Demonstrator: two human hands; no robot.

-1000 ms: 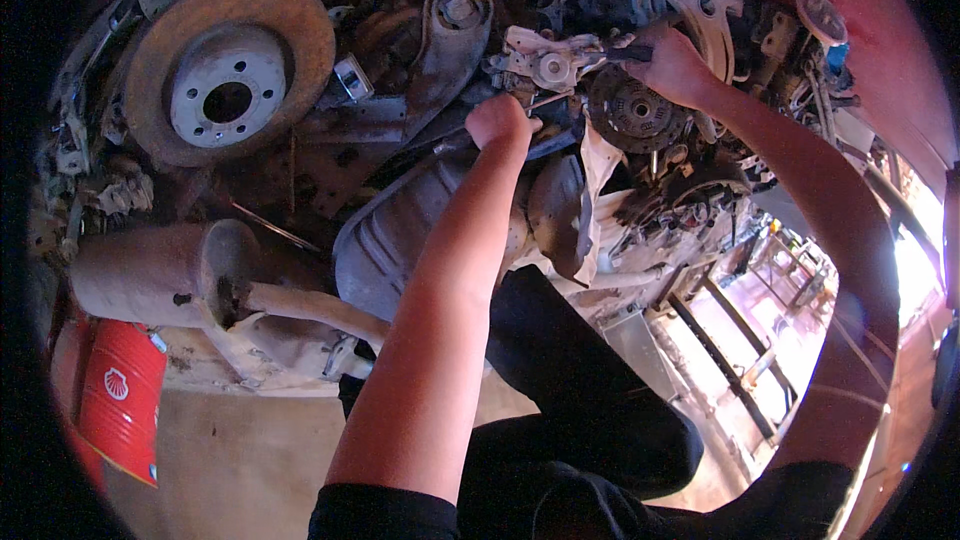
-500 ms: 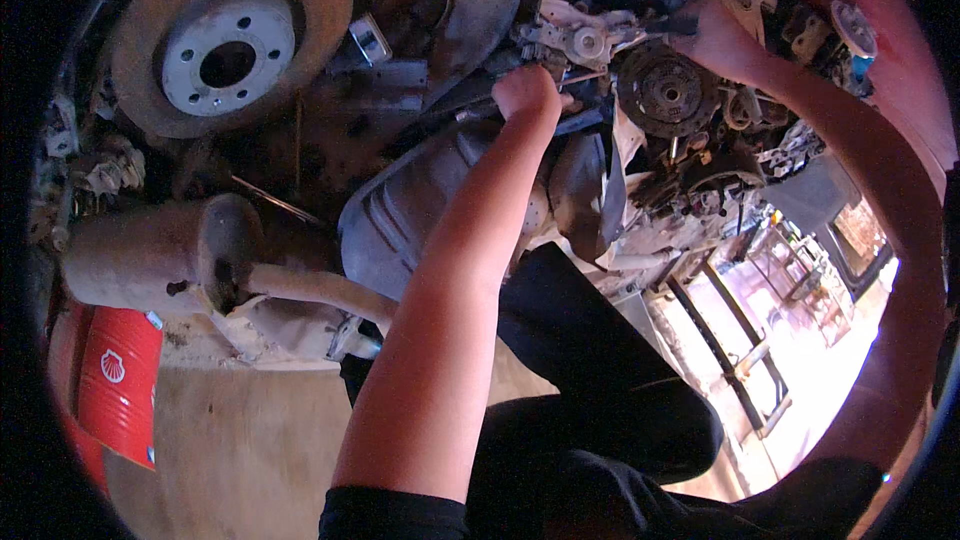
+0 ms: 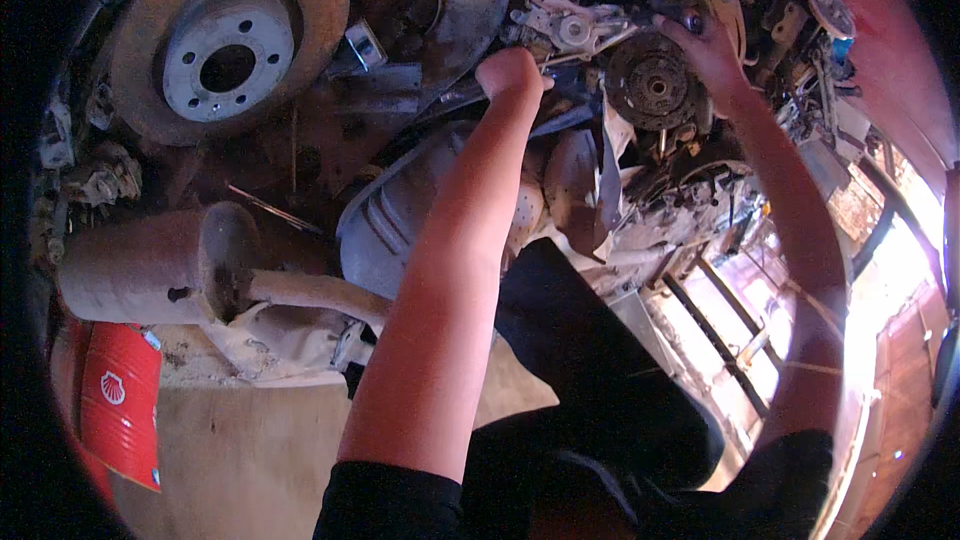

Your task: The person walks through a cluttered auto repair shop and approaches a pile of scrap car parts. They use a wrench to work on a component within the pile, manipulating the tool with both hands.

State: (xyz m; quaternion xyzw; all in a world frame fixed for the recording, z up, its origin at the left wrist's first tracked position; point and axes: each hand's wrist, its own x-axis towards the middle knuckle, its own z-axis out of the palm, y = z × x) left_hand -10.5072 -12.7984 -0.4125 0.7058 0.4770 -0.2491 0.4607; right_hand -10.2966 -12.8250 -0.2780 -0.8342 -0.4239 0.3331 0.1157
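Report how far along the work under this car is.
Already done: the wheel is off, leaving the rusty brake disc bare. In hand: the left hand is closed on a dark bar in the linkage, and the right hand grips a part above the round ribbed disc. Left: the silencer and surrounding parts remain mounted.

One rusty brake disc [image 3: 228, 37] with a five-hole hub, well to the left of the left hand [image 3: 512, 73]; one round clutch plate [image 3: 655, 83], just beside the right hand [image 3: 708, 50]. One rusted exhaust silencer [image 3: 150, 265] with its pipe, low and far left of both hands; one red drum [image 3: 120, 418] beneath it. One pale metal bracket [image 3: 572, 28] between the two hands; one grey heat shield [image 3: 395, 225] under the left forearm.
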